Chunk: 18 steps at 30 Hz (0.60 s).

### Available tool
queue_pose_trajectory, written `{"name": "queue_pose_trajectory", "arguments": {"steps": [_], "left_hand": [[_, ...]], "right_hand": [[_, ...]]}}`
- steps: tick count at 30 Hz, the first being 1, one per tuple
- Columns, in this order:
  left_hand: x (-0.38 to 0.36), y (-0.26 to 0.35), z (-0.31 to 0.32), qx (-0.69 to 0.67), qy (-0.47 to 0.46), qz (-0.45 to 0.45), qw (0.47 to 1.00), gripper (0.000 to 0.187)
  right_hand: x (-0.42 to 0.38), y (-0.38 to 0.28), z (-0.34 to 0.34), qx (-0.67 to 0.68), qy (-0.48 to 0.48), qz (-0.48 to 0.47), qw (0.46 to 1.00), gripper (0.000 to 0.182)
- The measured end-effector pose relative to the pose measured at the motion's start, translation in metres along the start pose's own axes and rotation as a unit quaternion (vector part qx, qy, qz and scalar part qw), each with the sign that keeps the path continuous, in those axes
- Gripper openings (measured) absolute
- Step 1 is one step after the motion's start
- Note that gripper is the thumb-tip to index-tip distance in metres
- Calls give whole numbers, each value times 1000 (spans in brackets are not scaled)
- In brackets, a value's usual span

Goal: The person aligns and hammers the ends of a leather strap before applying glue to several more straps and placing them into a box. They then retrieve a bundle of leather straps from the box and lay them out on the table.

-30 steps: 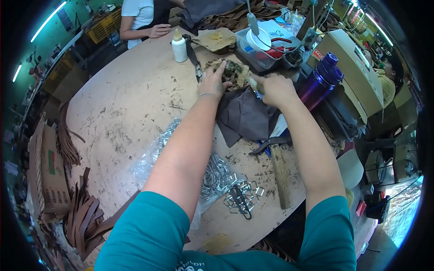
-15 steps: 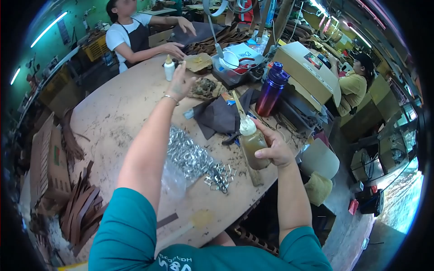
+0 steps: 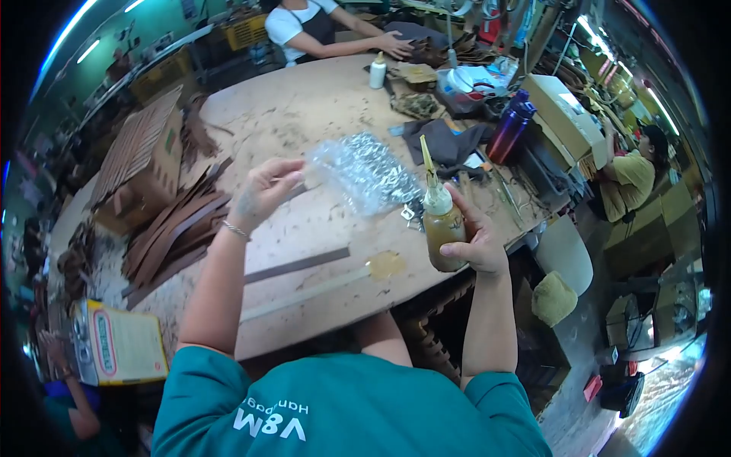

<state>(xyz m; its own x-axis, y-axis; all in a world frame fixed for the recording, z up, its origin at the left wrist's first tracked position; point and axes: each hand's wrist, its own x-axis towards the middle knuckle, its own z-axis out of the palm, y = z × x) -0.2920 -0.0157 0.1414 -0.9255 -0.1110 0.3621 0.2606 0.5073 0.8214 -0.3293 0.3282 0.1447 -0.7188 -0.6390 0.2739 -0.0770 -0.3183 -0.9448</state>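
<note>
My right hand (image 3: 481, 242) is wrapped round a glue bottle (image 3: 444, 236) with a pale cap and a long pointed nozzle, held upright above the table's near right part. My left hand (image 3: 270, 189) is raised over the table, its fingertips close together at the edge of a clear plastic bag (image 3: 335, 171); whether they pinch the bag is unclear. Shiny metal buckles (image 3: 373, 164) lie in and beside that bag. Nearer to me, a dark strip (image 3: 297, 265) lies flat on the tabletop, beside a yellowish stain (image 3: 387, 264).
Brown leather strips (image 3: 171, 232) and a cardboard box (image 3: 152, 164) are at the left. A purple bottle (image 3: 512, 128), dark cloth (image 3: 445, 143) and a white bottle (image 3: 378, 71) stand or lie farther back. A co-worker (image 3: 308, 32) is across the table; another person (image 3: 632, 171) sits right.
My view has swung left and down. My left hand has come back from the far side of the table to the bag's left edge. The glue bottle stays in my right hand.
</note>
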Motion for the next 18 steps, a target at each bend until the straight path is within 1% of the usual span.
{"name": "queue_pose_trajectory", "arguments": {"steps": [2, 3, 5, 6, 8, 9, 10, 11, 12, 13, 14, 15, 16, 18], "left_hand": [[-20, 12, 10, -68, -54, -2, 996, 24], [-26, 13, 13, -71, -51, -2, 996, 24], [-30, 13, 20, -80, -88, -43, 992, 25], [-28, 13, 22, -81, -92, -40, 992, 25], [-20, 11, 27, -73, -95, -51, 991, 26], [-13, 10, 31, -73, -102, -49, 991, 26], [-4, 9, 37, -71, -97, -24, 992, 27], [6, 8, 45, -70, -91, 0, 993, 28], [17, 4, 54, -71, -93, 1, 993, 28], [31, 0, 65, -54, -89, 35, 994, 28], [45, -2, 76, -38, -83, 68, 994, 29], [60, 6, 84, -9, -108, 56, 993, 25], [76, 3, 95, -9, -110, 56, 992, 25], [108, -2, 116, 52, -136, 69, 987, 28]], "right_hand": [[-6, 3, 20, -1, 14, 1, 1000, 80], [-8, 7, 25, -3, 12, 2, 1000, 80], [-12, 20, 27, 98, 35, 37, 994, 77], [-12, 24, 23, 96, 39, 35, 994, 77], [-12, 28, 12, 173, 46, 63, 982, 72], [-8, 29, 9, 167, 50, 46, 984, 68], [-2, 29, 4, 167, 55, 43, 984, 68], [5, 28, -1, 200, 66, 42, 977, 65], [14, 28, -8, 234, 76, 41, 969, 62], [23, 31, -20, 254, 67, 37, 964, 57], [33, 33, -29, 254, 69, 37, 964, 57], [43, 34, -38, 299, 51, 40, 952, 55], [52, 35, -46, 343, 34, 43, 938, 53], [71, 35, -54, 329, 54, 45, 942, 52]]}}
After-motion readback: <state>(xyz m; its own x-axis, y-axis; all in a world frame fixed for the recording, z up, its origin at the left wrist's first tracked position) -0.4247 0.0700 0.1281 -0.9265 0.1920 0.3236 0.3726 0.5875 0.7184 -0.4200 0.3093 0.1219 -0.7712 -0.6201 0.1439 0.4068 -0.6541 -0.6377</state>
